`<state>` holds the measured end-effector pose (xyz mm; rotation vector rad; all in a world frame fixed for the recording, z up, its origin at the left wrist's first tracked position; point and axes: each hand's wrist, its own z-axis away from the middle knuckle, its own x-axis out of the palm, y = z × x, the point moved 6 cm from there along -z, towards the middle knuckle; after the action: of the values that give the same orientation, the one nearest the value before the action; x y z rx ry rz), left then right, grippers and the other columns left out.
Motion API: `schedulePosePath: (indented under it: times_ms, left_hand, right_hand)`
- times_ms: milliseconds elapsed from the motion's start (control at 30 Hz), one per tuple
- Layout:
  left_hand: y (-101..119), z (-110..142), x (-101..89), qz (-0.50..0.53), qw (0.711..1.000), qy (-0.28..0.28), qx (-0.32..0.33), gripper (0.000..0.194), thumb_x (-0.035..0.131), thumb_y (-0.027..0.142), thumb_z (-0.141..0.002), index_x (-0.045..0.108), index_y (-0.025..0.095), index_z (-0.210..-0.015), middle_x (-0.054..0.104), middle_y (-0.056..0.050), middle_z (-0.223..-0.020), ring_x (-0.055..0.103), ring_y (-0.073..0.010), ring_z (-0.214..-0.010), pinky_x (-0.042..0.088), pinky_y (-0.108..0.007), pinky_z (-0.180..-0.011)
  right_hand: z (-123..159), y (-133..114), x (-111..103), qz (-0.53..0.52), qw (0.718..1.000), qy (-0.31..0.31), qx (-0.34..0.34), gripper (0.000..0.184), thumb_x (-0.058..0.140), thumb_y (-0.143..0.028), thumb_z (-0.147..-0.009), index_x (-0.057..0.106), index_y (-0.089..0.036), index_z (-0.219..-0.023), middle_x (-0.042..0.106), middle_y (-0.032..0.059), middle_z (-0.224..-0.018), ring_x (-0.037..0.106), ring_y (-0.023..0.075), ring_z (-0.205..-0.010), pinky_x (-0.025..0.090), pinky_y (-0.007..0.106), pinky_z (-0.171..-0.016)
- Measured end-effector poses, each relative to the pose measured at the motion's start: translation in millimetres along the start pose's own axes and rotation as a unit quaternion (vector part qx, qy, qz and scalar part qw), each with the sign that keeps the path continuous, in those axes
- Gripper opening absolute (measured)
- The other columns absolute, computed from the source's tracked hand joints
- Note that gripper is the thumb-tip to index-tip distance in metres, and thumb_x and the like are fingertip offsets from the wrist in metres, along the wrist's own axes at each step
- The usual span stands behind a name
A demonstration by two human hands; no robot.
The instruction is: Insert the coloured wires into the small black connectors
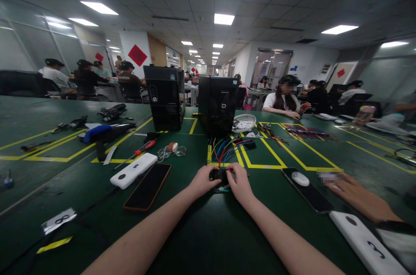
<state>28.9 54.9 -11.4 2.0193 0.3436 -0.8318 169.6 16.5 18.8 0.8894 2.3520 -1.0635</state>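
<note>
Both my hands meet on a small black connector block [218,174] on the green table, just in front of me. My left hand [201,181] grips its left side and my right hand [239,183] pinches its right side. Coloured wires [224,147] in red, blue, green and black fan out from the block toward a black computer case [217,105] standing behind it. What lies under my fingers is hidden.
A second black case [164,97] stands to the left. A phone [147,186], a white box [134,170], a red screwdriver [143,147] and glasses [171,151] lie at left. Another person's hand [355,194] rests at right beside a phone [307,189]. A white basket [243,122] sits behind; people sit beyond.
</note>
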Motion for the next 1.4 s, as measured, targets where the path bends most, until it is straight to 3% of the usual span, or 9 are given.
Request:
schedulePosePath:
  times_ms: [100,200,333,433,700,833,1167,1300,1400]
  left_hand:
    - [-5,-2,-4.6,-0.011,0.999,0.039,-0.008,0.034,0.069,0.022,-0.07,0.06,0.017,-0.102,0.062,-0.007,-0.099,0.056,-0.0233,-0.096,0.043,-0.037,-0.087]
    - [-10,-4,-7.9,-0.023,0.999,0.043,-0.015,0.03,0.068,0.023,-0.07,0.063,0.017,-0.099,0.058,-0.007,-0.098,0.055,-0.0224,-0.095,0.044,-0.037,-0.087]
    - [-16,-4,-9.7,-0.011,0.999,0.036,-0.038,0.043,0.067,0.022,-0.07,0.059,0.018,-0.112,0.056,-0.006,-0.099,0.055,-0.0207,-0.094,0.044,-0.035,-0.088]
    - [-18,-4,-9.1,-0.001,0.999,0.041,-0.034,0.052,0.065,0.018,-0.072,0.051,0.017,-0.122,0.056,-0.007,-0.103,0.055,-0.0203,-0.097,0.043,-0.035,-0.091]
    - [-18,-2,-8.2,-0.013,0.998,0.038,-0.042,0.051,0.063,0.016,-0.073,0.05,0.017,-0.123,0.059,-0.01,-0.112,0.055,-0.0221,-0.101,0.041,-0.037,-0.092]
    - [-14,-2,-9.9,-0.018,0.998,0.035,-0.043,0.049,0.063,0.015,-0.073,0.052,0.016,-0.12,0.059,-0.01,-0.111,0.056,-0.0215,-0.1,0.041,-0.035,-0.092]
    - [-18,-3,-9.1,-0.009,0.998,0.036,-0.042,0.045,0.065,0.015,-0.071,0.056,0.017,-0.115,0.06,-0.009,-0.11,0.057,-0.0212,-0.098,0.043,-0.035,-0.091]
    - [-18,-3,-8.8,-0.008,0.998,0.038,-0.04,0.043,0.065,0.014,-0.072,0.056,0.017,-0.114,0.061,-0.008,-0.109,0.057,-0.0211,-0.098,0.043,-0.035,-0.091]
    - [-17,-2,-9.3,-0.012,0.998,0.038,-0.039,0.043,0.065,0.015,-0.071,0.056,0.017,-0.113,0.061,-0.008,-0.107,0.057,-0.0211,-0.098,0.043,-0.035,-0.09]
  right_hand:
    - [3,-17,6,0.004,0.996,-0.075,-0.046,0.01,0.045,-0.014,-0.081,0.054,-0.019,-0.084,0.056,0.0044,-0.082,0.052,0.018,-0.081,0.042,0.031,-0.074]
    - [10,-32,17,0.015,0.983,-0.168,-0.076,0.013,0.045,-0.013,-0.081,0.056,-0.02,-0.083,0.057,0.0047,-0.086,0.053,0.0177,-0.083,0.043,0.03,-0.075]
    - [20,-46,22,0.048,0.965,-0.245,-0.085,0.025,0.049,-0.016,-0.08,0.057,-0.02,-0.103,0.058,0.0071,-0.105,0.051,0.0198,-0.099,0.04,0.034,-0.087]
    - [22,-50,20,0.1,0.955,-0.269,-0.078,0.035,0.052,-0.018,-0.078,0.054,-0.019,-0.113,0.055,0.0085,-0.113,0.048,0.0211,-0.107,0.036,0.036,-0.092]
    - [20,-31,20,0.231,0.912,-0.338,-0.003,0.021,0.049,-0.014,-0.074,0.06,-0.014,-0.092,0.057,0.0116,-0.101,0.053,0.0217,-0.094,0.039,0.031,-0.081]
    - [23,-29,21,0.227,0.903,-0.364,-0.008,0.019,0.051,-0.018,-0.073,0.059,-0.013,-0.089,0.058,0.0117,-0.098,0.054,0.0217,-0.09,0.04,0.03,-0.08]
    - [16,-29,13,0.167,0.924,-0.342,0.04,0.023,0.033,-0.012,-0.087,0.05,-0.012,-0.103,0.062,0.0132,-0.096,0.058,0.0195,-0.087,0.039,0.028,-0.075]
    - [16,-31,13,0.166,0.924,-0.343,0.032,0.024,0.045,-0.023,-0.085,0.05,-0.015,-0.107,0.063,0.0122,-0.1,0.058,0.0212,-0.092,0.039,0.028,-0.076]
    - [21,-29,19,0.193,0.905,-0.376,0.039,0.023,0.05,-0.029,-0.082,0.055,-0.016,-0.1,0.064,0.0122,-0.097,0.06,0.0233,-0.09,0.04,0.029,-0.074]
